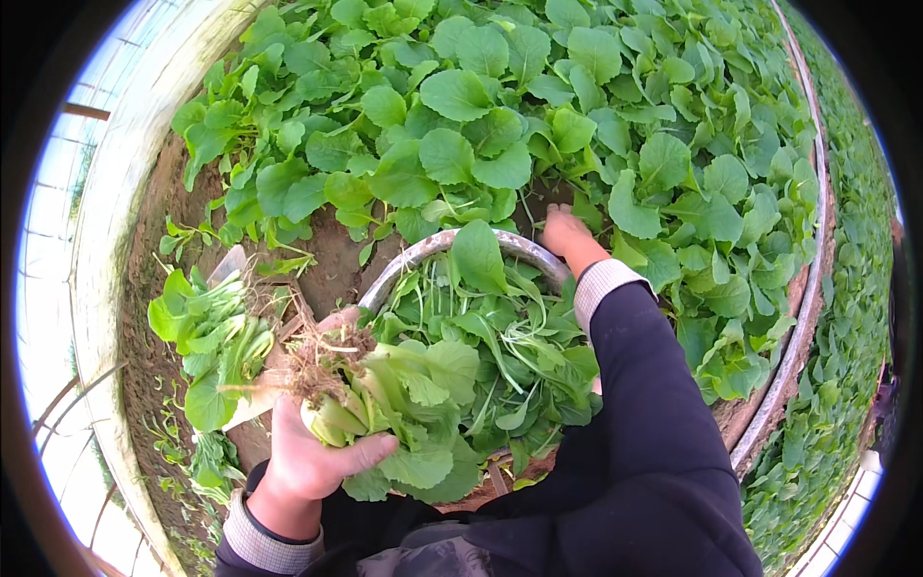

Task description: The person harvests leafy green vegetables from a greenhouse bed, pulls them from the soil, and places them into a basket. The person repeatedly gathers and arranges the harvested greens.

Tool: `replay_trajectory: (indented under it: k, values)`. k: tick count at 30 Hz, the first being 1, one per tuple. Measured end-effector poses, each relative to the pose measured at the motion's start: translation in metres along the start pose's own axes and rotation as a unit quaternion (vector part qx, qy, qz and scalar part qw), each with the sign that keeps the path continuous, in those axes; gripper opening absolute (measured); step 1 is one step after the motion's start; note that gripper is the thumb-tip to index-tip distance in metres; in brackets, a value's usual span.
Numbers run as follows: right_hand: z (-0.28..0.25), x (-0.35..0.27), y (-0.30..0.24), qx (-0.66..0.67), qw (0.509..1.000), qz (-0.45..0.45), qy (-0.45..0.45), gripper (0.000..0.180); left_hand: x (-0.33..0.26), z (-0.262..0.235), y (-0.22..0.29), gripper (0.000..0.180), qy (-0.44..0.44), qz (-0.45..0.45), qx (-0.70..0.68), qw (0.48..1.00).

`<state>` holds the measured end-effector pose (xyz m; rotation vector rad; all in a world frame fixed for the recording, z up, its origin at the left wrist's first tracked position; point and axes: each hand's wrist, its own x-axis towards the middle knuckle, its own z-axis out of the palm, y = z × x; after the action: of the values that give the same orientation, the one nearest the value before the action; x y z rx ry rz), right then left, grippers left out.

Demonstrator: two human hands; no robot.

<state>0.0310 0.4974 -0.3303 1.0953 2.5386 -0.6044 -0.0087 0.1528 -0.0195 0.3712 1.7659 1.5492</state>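
Note:
My left hand (pixel 310 464) is wrapped around a bunch of leafy greens (pixel 409 399), low in front of me. The tangled brown roots (pixel 322 363) point up and to the left, and the broad leaves fall to the right. Past a round container (pixel 423 247) with a worn pale rim, my right hand (pixel 569 236) reaches down to the soil at the base of the growing greens (pixel 481 106). Its fingers are curled, and leaves and shadow hide whatever is between them. Loose picked greens (pixel 510 341) fill the container.
Another rooted bunch of greens (pixel 216 332) lies at the left on boards (pixel 255 409). A pale wall or ledge (pixel 111 260) curves along the left side. At the right, a long narrow edging (pixel 817 231) separates this bed from another planted bed (pixel 851 337).

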Motion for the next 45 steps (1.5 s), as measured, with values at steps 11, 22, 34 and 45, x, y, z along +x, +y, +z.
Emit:
replay_trajectory:
  k: [11,22,34,45]
  values:
    - [-0.048,-0.012,0.016,-0.024,0.995,-0.002,-0.095,0.025,0.022,0.007,-0.004,0.091,-0.052,-0.010,-0.016,0.998]
    - [-0.123,-0.117,-0.042,0.108,0.958,-0.225,-0.143,0.031,0.004,0.016,0.014,0.089,0.019,-0.024,0.060,0.998]
    - [-0.015,0.014,0.128,-0.214,0.965,0.090,0.125,0.034,0.047,0.027,-0.005,0.091,-0.087,-0.011,0.032,0.996]
    - [-0.008,-0.022,0.105,-0.129,0.961,0.202,-0.140,0.032,0.069,0.042,0.000,0.093,-0.145,0.010,0.027,0.989]
